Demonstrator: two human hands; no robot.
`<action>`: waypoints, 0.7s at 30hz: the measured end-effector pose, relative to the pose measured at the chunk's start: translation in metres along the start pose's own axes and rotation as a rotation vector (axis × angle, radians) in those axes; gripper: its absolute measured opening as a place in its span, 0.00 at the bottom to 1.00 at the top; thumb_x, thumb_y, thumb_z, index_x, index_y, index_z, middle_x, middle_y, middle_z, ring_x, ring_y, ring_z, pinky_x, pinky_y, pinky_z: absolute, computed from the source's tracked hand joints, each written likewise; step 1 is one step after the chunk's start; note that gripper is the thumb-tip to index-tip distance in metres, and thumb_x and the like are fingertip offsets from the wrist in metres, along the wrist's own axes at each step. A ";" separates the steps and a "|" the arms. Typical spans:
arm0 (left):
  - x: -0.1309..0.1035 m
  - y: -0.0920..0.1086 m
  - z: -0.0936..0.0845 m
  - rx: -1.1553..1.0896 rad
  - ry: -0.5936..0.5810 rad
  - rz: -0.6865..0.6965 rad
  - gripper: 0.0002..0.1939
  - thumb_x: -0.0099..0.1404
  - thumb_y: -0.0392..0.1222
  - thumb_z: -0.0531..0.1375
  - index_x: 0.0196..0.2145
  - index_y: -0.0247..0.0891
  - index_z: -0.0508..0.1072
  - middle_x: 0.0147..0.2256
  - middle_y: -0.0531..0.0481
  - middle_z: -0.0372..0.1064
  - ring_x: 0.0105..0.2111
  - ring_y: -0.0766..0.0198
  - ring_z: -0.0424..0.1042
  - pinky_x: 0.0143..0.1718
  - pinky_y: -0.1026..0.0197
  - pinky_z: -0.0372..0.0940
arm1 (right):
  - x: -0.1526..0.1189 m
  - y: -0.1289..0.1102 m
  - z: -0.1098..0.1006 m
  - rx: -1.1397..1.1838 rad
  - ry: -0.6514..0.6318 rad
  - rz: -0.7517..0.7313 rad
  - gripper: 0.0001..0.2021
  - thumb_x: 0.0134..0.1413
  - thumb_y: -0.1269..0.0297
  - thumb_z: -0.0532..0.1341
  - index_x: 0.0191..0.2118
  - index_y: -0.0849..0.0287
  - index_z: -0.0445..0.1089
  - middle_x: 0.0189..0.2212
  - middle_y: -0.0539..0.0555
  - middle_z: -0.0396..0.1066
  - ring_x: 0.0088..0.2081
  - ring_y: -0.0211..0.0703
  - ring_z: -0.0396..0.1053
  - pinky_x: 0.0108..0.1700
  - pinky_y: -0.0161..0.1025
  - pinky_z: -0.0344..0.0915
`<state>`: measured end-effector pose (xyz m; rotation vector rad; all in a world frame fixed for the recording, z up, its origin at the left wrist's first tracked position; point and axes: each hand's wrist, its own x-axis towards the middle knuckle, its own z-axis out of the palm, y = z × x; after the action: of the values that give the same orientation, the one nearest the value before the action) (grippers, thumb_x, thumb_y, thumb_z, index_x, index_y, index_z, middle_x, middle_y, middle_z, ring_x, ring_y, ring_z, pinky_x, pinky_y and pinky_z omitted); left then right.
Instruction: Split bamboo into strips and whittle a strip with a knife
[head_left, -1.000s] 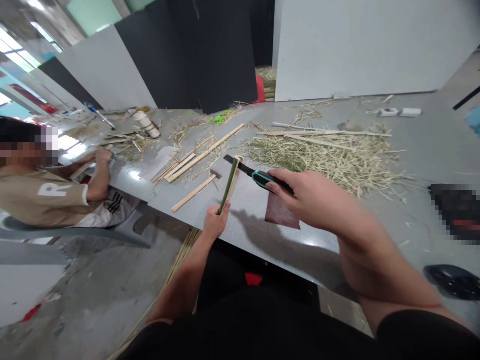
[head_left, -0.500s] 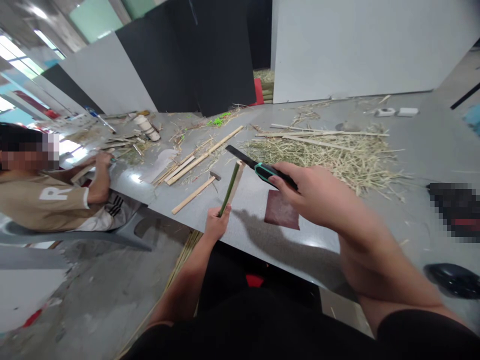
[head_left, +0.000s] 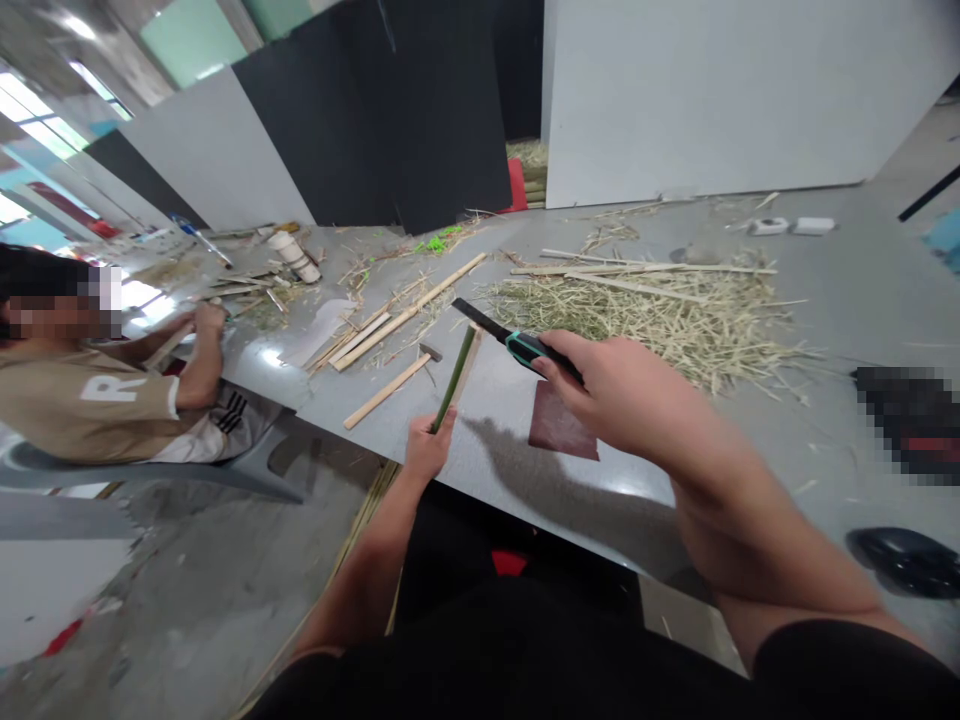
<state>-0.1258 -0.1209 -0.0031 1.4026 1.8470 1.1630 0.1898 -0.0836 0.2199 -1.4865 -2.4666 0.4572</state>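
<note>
- Head view, setting: grey worktable (head_left: 330,390), backed by a black partition (head_left: 367,120) and a white panel (head_left: 712,100); a co-worker (head_left: 82,400) sits at its left end.
- Left hand (head_left: 429,447): fingers closed round the lower end of one green-skinned bamboo strip (head_left: 457,378), near the front edge; the strip slants up and away, its pale face turned right.
- Right hand (head_left: 622,385): fingers wrapped about the handle of one utility knife (head_left: 529,348), black with teal trim, blade pointing left across the strip's upper end. Whether steel meets bamboo or passes just above it, this angle does not settle.
- Handling, by judgement: lay the blade nearly flat to the fibres and take thin, even slivers; a steep edge would likely dig in or split the strip. Grip low and firm, left fingers well clear of the blade's path; turn the strip rather than twisting the right wrist.
- Beyond the knife: one heap of pale shavings (head_left: 675,330), with long slats lying on it.
- Left of the strip: one small hammer (head_left: 390,390), lying flat; farther back, loose bamboo pieces (head_left: 420,305).
- Below the knife: one reddish-brown sheet (head_left: 562,420), possibly sandpaper, partly behind the right hand.
</note>
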 end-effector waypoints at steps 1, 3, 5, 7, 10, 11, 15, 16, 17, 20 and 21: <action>0.000 0.000 -0.001 0.000 -0.002 -0.001 0.41 0.70 0.77 0.58 0.18 0.38 0.59 0.18 0.53 0.54 0.22 0.72 0.54 0.29 0.61 0.50 | 0.000 -0.001 0.000 0.000 -0.006 0.004 0.24 0.79 0.48 0.48 0.62 0.52 0.74 0.42 0.57 0.79 0.33 0.39 0.65 0.39 0.37 0.49; 0.000 -0.001 -0.002 -0.006 -0.002 -0.010 0.41 0.70 0.78 0.58 0.18 0.38 0.59 0.18 0.53 0.54 0.22 0.72 0.54 0.28 0.61 0.50 | 0.000 -0.002 -0.001 0.001 -0.009 0.006 0.24 0.79 0.48 0.48 0.63 0.52 0.74 0.42 0.57 0.79 0.34 0.39 0.65 0.39 0.37 0.48; 0.000 -0.003 -0.002 -0.016 -0.001 -0.019 0.41 0.69 0.78 0.59 0.18 0.39 0.59 0.18 0.53 0.54 0.22 0.72 0.53 0.28 0.62 0.49 | -0.001 -0.002 -0.001 0.001 -0.007 0.000 0.24 0.80 0.48 0.48 0.62 0.52 0.74 0.41 0.57 0.79 0.34 0.39 0.65 0.39 0.36 0.48; 0.000 -0.007 -0.001 -0.035 -0.005 -0.031 0.41 0.68 0.79 0.59 0.19 0.39 0.58 0.18 0.53 0.54 0.22 0.72 0.53 0.27 0.62 0.49 | -0.001 -0.001 -0.001 0.003 -0.002 -0.007 0.24 0.80 0.48 0.48 0.62 0.52 0.75 0.40 0.57 0.79 0.34 0.39 0.65 0.39 0.36 0.48; 0.000 -0.012 0.002 -0.070 -0.036 -0.041 0.42 0.68 0.81 0.57 0.18 0.40 0.57 0.17 0.54 0.53 0.20 0.72 0.53 0.25 0.62 0.48 | 0.002 0.001 0.002 0.005 0.019 -0.023 0.24 0.80 0.48 0.48 0.63 0.52 0.75 0.40 0.56 0.79 0.34 0.39 0.66 0.38 0.36 0.48; -0.001 -0.013 0.003 -0.077 -0.051 -0.039 0.42 0.68 0.82 0.56 0.18 0.41 0.56 0.17 0.53 0.53 0.20 0.72 0.53 0.25 0.62 0.48 | 0.003 0.002 0.004 0.001 0.028 -0.026 0.25 0.80 0.47 0.48 0.63 0.52 0.75 0.40 0.56 0.79 0.34 0.39 0.66 0.38 0.36 0.48; -0.003 -0.015 0.005 -0.081 -0.081 -0.003 0.44 0.66 0.83 0.56 0.16 0.41 0.56 0.17 0.53 0.53 0.21 0.72 0.54 0.26 0.62 0.50 | 0.008 0.004 0.008 -0.017 0.051 -0.009 0.26 0.80 0.46 0.47 0.64 0.51 0.75 0.40 0.57 0.78 0.33 0.39 0.66 0.38 0.37 0.48; -0.004 -0.015 0.005 -0.078 -0.076 0.008 0.44 0.66 0.83 0.57 0.16 0.41 0.56 0.17 0.52 0.53 0.21 0.72 0.54 0.26 0.61 0.51 | 0.008 0.004 0.009 -0.011 0.051 -0.006 0.26 0.80 0.46 0.47 0.63 0.51 0.75 0.40 0.56 0.79 0.33 0.39 0.66 0.38 0.37 0.48; -0.004 -0.016 0.004 -0.074 -0.068 0.020 0.44 0.66 0.83 0.56 0.16 0.41 0.56 0.17 0.52 0.53 0.21 0.72 0.54 0.27 0.61 0.51 | 0.008 0.004 0.009 0.002 0.047 -0.008 0.25 0.80 0.46 0.47 0.63 0.51 0.75 0.41 0.56 0.79 0.33 0.39 0.66 0.38 0.37 0.49; -0.005 -0.016 0.002 -0.055 -0.034 0.044 0.44 0.67 0.84 0.56 0.17 0.40 0.57 0.18 0.51 0.55 0.23 0.71 0.56 0.29 0.61 0.53 | 0.005 0.003 0.008 0.031 0.039 -0.016 0.25 0.80 0.45 0.47 0.62 0.49 0.76 0.41 0.55 0.79 0.33 0.39 0.66 0.38 0.37 0.49; -0.004 -0.016 0.001 -0.047 -0.023 0.044 0.44 0.67 0.84 0.56 0.17 0.40 0.57 0.19 0.51 0.55 0.23 0.70 0.56 0.29 0.61 0.53 | 0.003 0.002 0.008 0.023 0.040 -0.014 0.26 0.80 0.45 0.47 0.62 0.50 0.76 0.41 0.56 0.79 0.33 0.39 0.66 0.37 0.37 0.48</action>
<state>-0.1311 -0.1260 -0.0180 1.4314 1.7705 1.1992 0.1873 -0.0807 0.2120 -1.4548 -2.4306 0.4471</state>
